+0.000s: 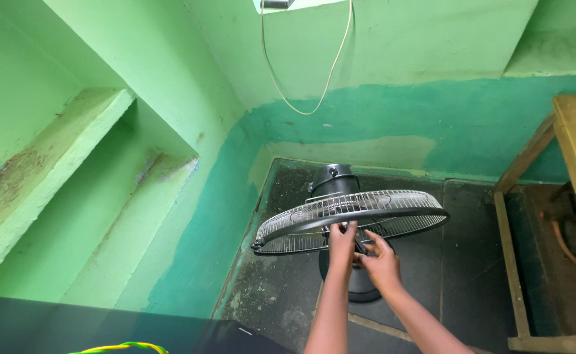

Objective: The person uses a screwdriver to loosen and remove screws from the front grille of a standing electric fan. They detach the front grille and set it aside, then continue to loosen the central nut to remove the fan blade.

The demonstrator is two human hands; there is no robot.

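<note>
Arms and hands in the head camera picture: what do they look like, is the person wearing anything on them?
Both forearms are bare as far as the picture shows: no sleeves, gloves or watch. The left hand and right hand are bare too; any ring is too small to tell.

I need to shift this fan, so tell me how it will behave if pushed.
The fan probably tips easily: its wide wire cage sits high over a small round base. The thin wire cage likely flexes under a push. The black motor behind may make it top-heavy.
</note>
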